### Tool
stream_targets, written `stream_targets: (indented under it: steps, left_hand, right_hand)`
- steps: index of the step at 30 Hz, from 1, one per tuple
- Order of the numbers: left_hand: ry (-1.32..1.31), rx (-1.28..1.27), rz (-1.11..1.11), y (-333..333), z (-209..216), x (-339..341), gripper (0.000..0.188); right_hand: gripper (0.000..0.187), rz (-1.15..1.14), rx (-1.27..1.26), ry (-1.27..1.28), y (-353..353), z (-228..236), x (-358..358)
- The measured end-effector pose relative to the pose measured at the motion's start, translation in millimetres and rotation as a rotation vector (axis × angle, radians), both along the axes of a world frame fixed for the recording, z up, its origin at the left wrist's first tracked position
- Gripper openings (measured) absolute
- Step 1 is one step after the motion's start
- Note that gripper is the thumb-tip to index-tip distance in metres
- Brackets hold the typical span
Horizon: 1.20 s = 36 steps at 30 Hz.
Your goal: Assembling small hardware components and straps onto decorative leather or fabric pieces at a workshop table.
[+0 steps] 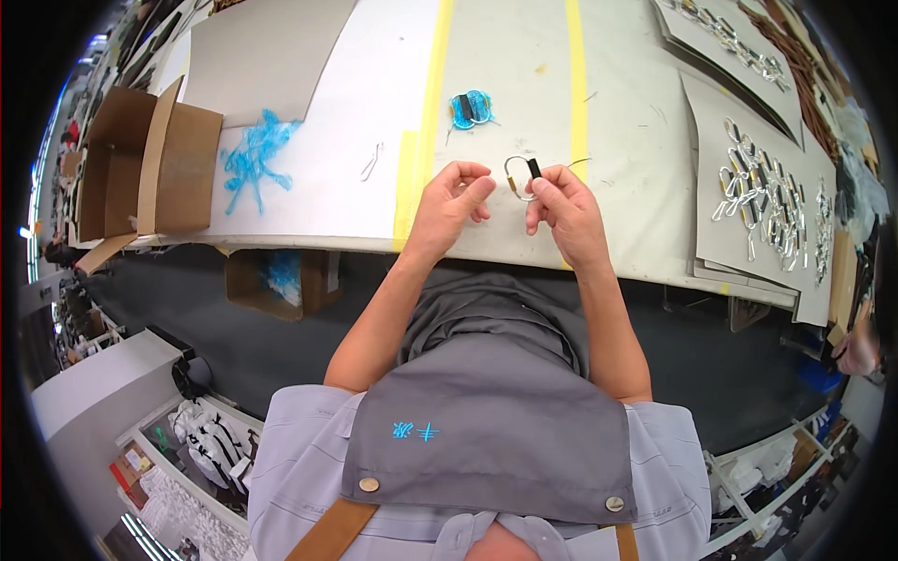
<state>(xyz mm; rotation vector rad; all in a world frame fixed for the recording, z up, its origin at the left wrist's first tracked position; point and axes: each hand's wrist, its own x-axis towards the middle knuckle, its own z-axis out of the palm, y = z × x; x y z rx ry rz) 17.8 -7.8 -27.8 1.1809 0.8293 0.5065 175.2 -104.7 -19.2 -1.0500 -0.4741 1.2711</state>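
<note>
My right hand (565, 203) pinches a thin wire loop (508, 166) between thumb and fingers. The loop is roughly round, with a black sleeve beside my fingertips and a small gold-coloured piece on its left side. A short dark strand sticks out past my right knuckles. Just left of the loop, my left hand (456, 201) hovers with bent fingers and the thumb slightly apart, apparently holding nothing. Beyond both hands lies a small blue bundle (470, 109) with black and pale parts. A thin pale loop of cord (371, 163) rests on the table to the left.
Grey boards (711, 215) at the right carry many silvery loops with black and gold pieces (762, 192). At the left stand an open cardboard box (178, 173) and crumpled blue plastic (254, 159). Yellow tape (409, 182) crosses the table (327, 187). Another box (267, 294) sits under its edge.
</note>
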Motion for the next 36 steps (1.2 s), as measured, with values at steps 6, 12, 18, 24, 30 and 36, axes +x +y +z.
stream_targets:
  steps: [6, 12, 18, 24, 30, 36]
  left_hand:
    - [0.131, 0.007, -0.020, 0, -2, 3, 0.022]
    - [0.295, 0.380, 0.231, 38, -8, -34, 0.025]
    - [0.787, 0.946, 0.360, 89, -28, -79, 0.022]
    - [0.712, 0.910, 0.262, 83, -32, -68, 0.016]
    - [-0.105, -0.154, 0.034, 28, -4, -28, 0.020]
    - [-0.107, -0.272, -0.113, 3, -9, -10, 0.021]
  right_hand:
    - [0.016, 0.063, 0.094, 0.164, -7, -4, 0]
    - [0.017, 0.028, 0.037, 0.031, -1, -13, 4]
    - [0.016, 0.049, -0.071, -0.136, 1, -34, -4]
    - [0.018, 0.094, -0.127, -0.125, -1, -32, -1]
    - [0.019, 0.088, -0.095, -0.131, -2, -33, -1]
    - [0.018, 0.095, -0.060, -0.127, -3, -33, -2]
